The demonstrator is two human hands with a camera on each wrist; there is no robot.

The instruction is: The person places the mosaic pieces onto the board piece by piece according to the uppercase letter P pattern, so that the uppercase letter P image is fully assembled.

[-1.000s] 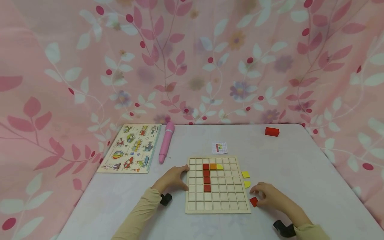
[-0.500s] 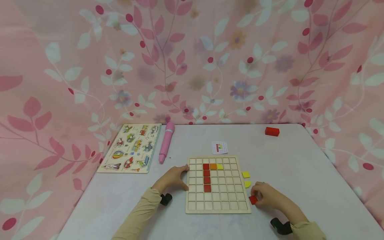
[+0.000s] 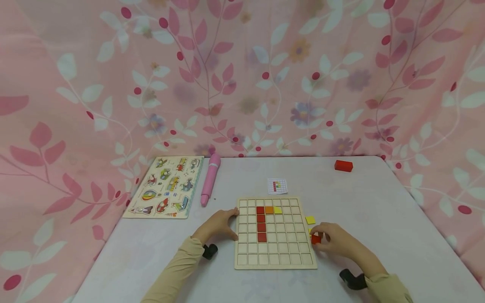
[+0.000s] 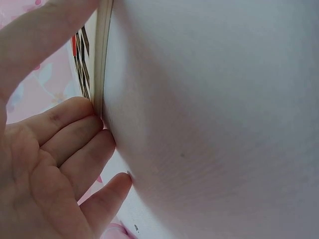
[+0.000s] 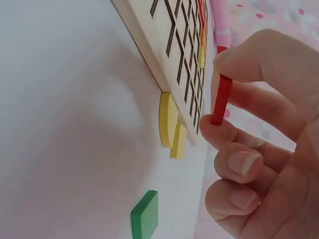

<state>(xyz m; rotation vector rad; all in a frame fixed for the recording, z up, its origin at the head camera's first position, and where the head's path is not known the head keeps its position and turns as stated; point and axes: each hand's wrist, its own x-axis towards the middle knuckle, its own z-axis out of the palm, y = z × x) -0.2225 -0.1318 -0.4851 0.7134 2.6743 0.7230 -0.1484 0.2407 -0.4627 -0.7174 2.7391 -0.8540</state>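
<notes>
A wooden grid board (image 3: 284, 252) lies flat on the table. Set in its cells are a column of red square tiles (image 3: 261, 227), an orange tile (image 3: 269, 210) and a yellow tile (image 3: 278, 210) with one rounded corner. My left hand (image 3: 217, 225) touches the board's left edge with fingertips and thumb spread apart. Just off the right edge, my right hand (image 3: 337, 240) pinches a red square tile (image 5: 223, 99) between thumb and fingers, raised above the table. Beneath it lie a yellow square tile (image 3: 310, 220) and a rounded yellow tile (image 5: 168, 119), partly hidden in the head view.
Behind the board lies a small printed pattern card (image 3: 277, 186). A pink pen (image 3: 210, 180) and a picture puzzle board (image 3: 163, 188) are at the left. A red block (image 3: 343, 166) stands far right; a green block (image 5: 145, 216) shows in the right wrist view.
My right hand has picked the red tile up from the table and moved it away from me, near the board's right edge. My left hand stays on the board's edge.
</notes>
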